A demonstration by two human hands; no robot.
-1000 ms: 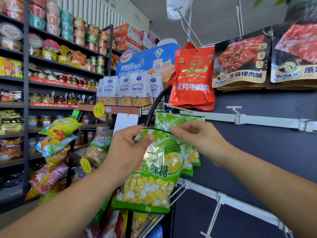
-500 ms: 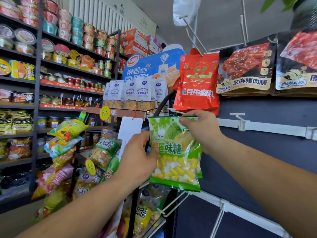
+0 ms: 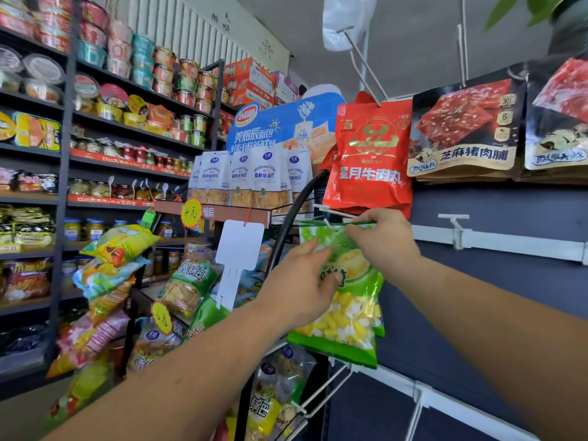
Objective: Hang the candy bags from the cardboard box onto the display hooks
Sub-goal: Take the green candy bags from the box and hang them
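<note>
A green candy bag [image 3: 346,323] with yellow and white sweets hangs against the dark wall panel, its top at a white display hook [image 3: 331,214]. My right hand [image 3: 381,240] pinches the bag's top edge by the hook. My left hand [image 3: 302,281] holds the bag's middle from the left, fingers on its front. Another green bag shows just behind it. The cardboard box is out of view.
Red meatball bags [image 3: 370,160] and dark jerky packs [image 3: 464,128] hang above. Bare white hooks [image 3: 455,224] and rails [image 3: 509,245] run along the wall to the right. A black wire rack [image 3: 286,237] of snack bags stands left, with stocked shelves [image 3: 95,148] behind.
Both hands lifted the green bag up and right from in front of the rack to the white hook. The bag's top now sits at the hook.
</note>
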